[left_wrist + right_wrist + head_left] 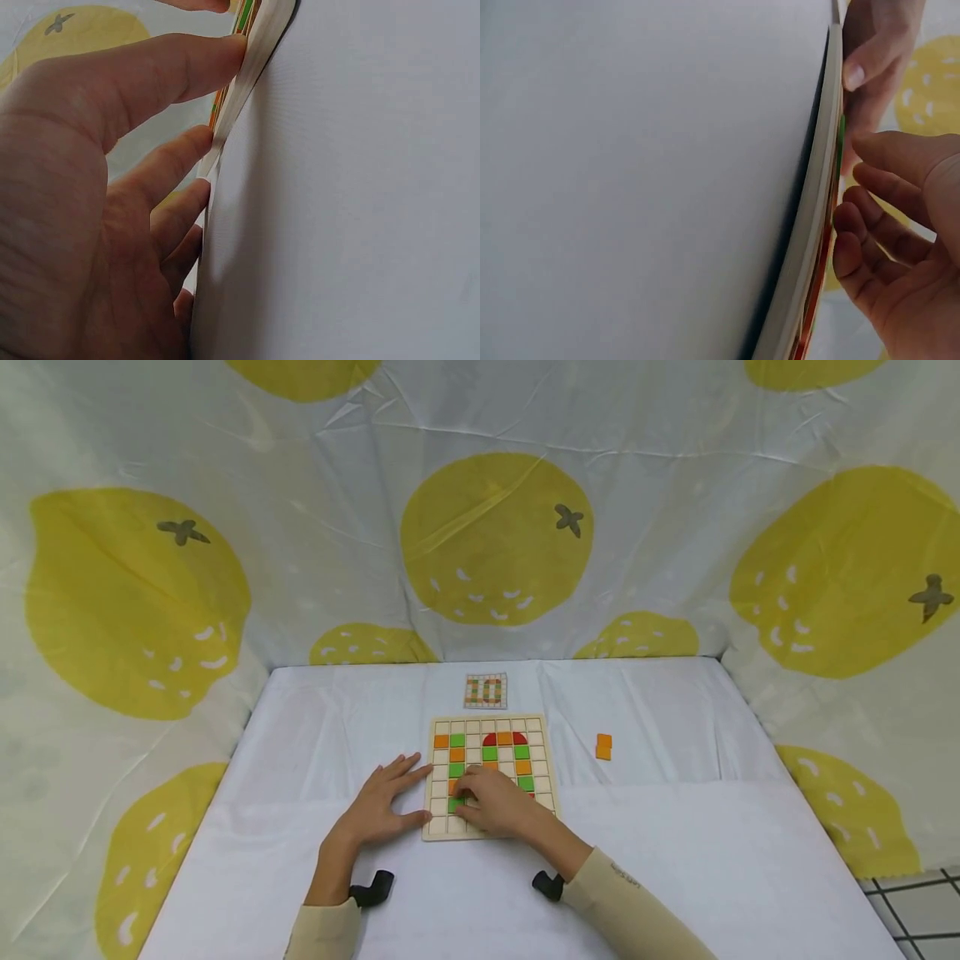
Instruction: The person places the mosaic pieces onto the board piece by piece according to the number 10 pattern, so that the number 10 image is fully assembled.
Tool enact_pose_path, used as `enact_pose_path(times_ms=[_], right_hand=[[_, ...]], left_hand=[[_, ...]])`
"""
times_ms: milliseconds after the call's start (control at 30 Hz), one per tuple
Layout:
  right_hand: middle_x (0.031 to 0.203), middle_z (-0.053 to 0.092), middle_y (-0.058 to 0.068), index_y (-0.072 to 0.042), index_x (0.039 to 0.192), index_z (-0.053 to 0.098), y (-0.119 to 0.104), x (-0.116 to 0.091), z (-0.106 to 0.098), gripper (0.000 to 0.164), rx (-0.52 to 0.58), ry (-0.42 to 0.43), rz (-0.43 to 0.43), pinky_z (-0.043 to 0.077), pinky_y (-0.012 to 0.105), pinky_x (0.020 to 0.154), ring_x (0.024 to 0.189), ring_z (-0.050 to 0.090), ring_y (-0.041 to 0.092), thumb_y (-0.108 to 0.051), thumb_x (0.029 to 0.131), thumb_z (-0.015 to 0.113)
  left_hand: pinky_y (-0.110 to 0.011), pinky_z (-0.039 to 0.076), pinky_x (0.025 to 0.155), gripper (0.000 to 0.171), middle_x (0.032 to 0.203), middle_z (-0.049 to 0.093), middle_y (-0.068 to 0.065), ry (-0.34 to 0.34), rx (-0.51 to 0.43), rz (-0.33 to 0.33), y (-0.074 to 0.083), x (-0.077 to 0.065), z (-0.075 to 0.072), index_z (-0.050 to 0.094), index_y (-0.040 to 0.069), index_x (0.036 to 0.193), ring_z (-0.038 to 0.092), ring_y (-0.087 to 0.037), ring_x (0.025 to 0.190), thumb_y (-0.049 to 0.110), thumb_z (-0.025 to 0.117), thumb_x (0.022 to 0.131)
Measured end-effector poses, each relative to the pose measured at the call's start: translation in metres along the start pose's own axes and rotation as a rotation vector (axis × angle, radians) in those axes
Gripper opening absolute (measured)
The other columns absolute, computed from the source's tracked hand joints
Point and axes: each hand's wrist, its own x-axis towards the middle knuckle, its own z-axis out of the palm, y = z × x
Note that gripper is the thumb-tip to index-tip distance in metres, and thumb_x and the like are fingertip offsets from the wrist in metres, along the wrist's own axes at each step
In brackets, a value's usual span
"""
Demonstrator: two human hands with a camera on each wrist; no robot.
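Observation:
A wooden grid board (487, 833) lies on the white-covered table with orange, green and red tiles in its squares. My left hand (381, 810) is spread beside it. In the left wrist view the thumb (225, 60) and fingertips rest on the board's left edge. My right hand (498, 802) is over the lower middle of the board, fingers loosely bent, fingertips right at the left column of tiles, by a green tile (456, 806). In the right wrist view my right fingers (851, 217) are close to the board surface, with no piece visible between thumb and fingers. The hand hides several squares.
A small pattern card (485, 692) with a coloured grid lies behind the board. Two loose orange tiles (603, 747) lie to the right. A lemon-print curtain (495, 539) surrounds the table, and black straps (372, 889) are on both wrists.

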Motion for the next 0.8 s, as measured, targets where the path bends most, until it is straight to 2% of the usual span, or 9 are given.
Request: enact_pose_path(times_ms=[167, 367, 600, 800], right_hand=[[0.107, 0.068, -0.008, -0.017, 0.113, 0.075, 0.015, -0.009, -0.014, 0.020, 0.027, 0.049, 0.060, 0.055, 0.025, 0.086, 0.093, 0.059, 0.006, -0.028, 0.097, 0.071], [0.095, 0.067, -0.004, -0.011, 0.108, 0.075, 0.044, -0.020, -0.038, 0.018, 0.063, 0.155, 0.142, 0.055, 0.026, 0.077, 0.085, 0.058, 0.012, -0.024, 0.096, 0.073], [0.091, 0.064, -0.001, -0.009, 0.106, 0.075, 0.084, -0.040, -0.060, 0.018, 0.072, 0.264, 0.304, 0.052, 0.030, 0.075, 0.083, 0.056, 0.015, -0.022, 0.093, 0.076], [0.091, 0.065, 0.004, -0.007, 0.107, 0.074, 0.117, -0.062, -0.077, 0.021, -0.004, 0.326, 0.393, 0.051, 0.033, 0.074, 0.083, 0.057, 0.018, -0.023, 0.093, 0.075]], left_hand=[[-0.064, 0.018, 0.126, 0.073, 0.166, 0.039, -0.004, -0.010, 0.005, -0.011, 0.000, 0.001, 0.001, 0.053, 0.027, 0.152, 0.029, -0.034, 0.157, 0.047, 0.073, 0.085], [-0.064, 0.016, 0.127, 0.074, 0.167, 0.037, -0.003, -0.015, 0.003, -0.024, -0.001, 0.001, 0.002, 0.052, 0.027, 0.153, 0.026, -0.034, 0.158, 0.048, 0.073, 0.085], [-0.065, 0.016, 0.127, 0.074, 0.167, 0.038, -0.004, -0.014, -0.004, -0.018, -0.003, 0.000, 0.003, 0.052, 0.027, 0.153, 0.026, -0.035, 0.158, 0.048, 0.073, 0.085], [-0.064, 0.016, 0.127, 0.074, 0.167, 0.037, -0.004, -0.017, -0.007, -0.021, -0.001, 0.000, 0.002, 0.052, 0.026, 0.153, 0.026, -0.034, 0.158, 0.047, 0.074, 0.085]])
